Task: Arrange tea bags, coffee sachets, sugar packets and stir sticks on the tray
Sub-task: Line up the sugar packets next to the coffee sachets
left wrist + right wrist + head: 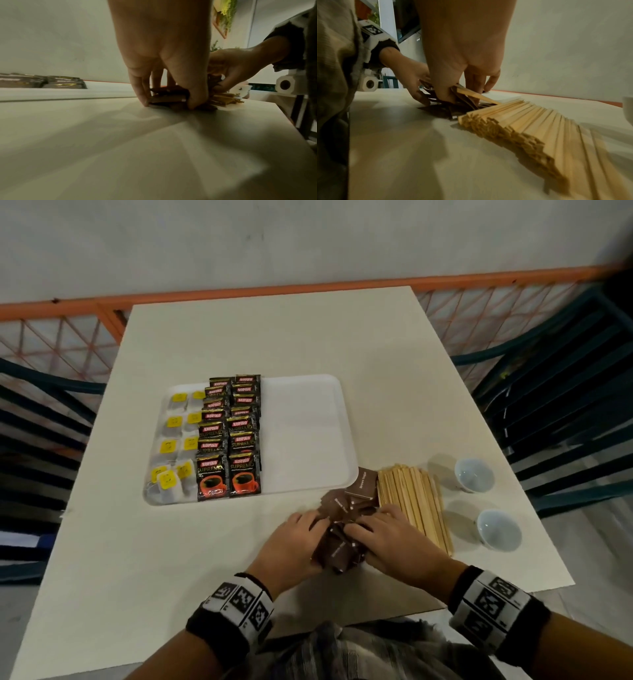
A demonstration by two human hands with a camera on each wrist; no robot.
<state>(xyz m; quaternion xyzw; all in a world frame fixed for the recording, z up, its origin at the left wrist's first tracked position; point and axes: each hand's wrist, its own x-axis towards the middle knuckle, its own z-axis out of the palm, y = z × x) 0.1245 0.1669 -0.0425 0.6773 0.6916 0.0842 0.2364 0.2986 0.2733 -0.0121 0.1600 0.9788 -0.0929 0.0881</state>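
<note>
A loose pile of brown sugar packets (339, 553) lies on the table just in front of the white tray's (308, 433) near right corner. Both hands are in this pile. My left hand (315, 525) pinches a small stack of packets between thumb and fingers (169, 100). My right hand (371, 523) has its thumb and fingers curled into the packets (436, 111) beside the wooden stir sticks (414, 501); one stick leans up against it. Tea bags (174, 446) with yellow tags fill the tray's left column. Black coffee sachets (229, 440) lie in two columns beside them.
The tray's right half is bare. Two small white cups (474, 474) (498, 529) stand right of the stir sticks (530, 121), near the table's right edge. Dark slatted chairs (561, 392) flank the table. An orange railing (239, 294) runs behind it.
</note>
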